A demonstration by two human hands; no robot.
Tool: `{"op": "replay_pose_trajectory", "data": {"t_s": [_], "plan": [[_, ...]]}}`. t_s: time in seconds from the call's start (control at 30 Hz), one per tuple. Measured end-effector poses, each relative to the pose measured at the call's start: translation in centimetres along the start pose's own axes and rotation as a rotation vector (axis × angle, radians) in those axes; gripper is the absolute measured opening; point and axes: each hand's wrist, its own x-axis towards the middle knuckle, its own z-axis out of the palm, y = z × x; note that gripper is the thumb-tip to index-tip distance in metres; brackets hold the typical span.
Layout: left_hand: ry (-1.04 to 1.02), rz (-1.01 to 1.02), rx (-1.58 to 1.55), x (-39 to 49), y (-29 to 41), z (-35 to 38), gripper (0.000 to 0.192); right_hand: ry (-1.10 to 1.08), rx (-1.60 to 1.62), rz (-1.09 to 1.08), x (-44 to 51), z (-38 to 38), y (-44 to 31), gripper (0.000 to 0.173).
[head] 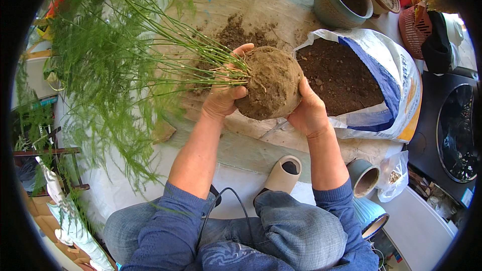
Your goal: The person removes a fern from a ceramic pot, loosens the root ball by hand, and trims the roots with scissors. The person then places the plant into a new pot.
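A compact root ball (272, 81) of brown soil is held between my two hands, tipped on its side. From its left face a bunch of thin green stems (188, 47) runs out to the feathery foliage of an asparagus fern (109, 64). My left hand (226, 96) grips the ball at the stem side, thumb in front and fingers behind the stems. On the opposite side my right hand (309, 111) cups the ball's right and lower edge. Parts of the fingers of both hands are hidden behind the soil.
Loose soil (244, 32) lies on the ground sheet (211, 3) beyond the ball. An open woven sack (399, 82) of dark soil (339, 79) stands to the right. Above it is a glazed pot (325, 5); smaller pots (361, 178) lie near my right knee.
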Motion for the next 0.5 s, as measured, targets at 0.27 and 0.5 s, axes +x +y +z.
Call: {"op": "replay_pose_trajectory", "data": {"t_s": [0.27,0.5], "plan": [[-0.034,0.153,0.281,0.8,1.8,-1.0,0.101,-0.058,0.003,-0.281,1.0,-0.7,2.1,0.096],[0.150,-0.007,0.091,-0.2,0.3,-0.1,0.088,0.034,-0.189,-0.502,1.6,0.0,1.4,0.109]]}}
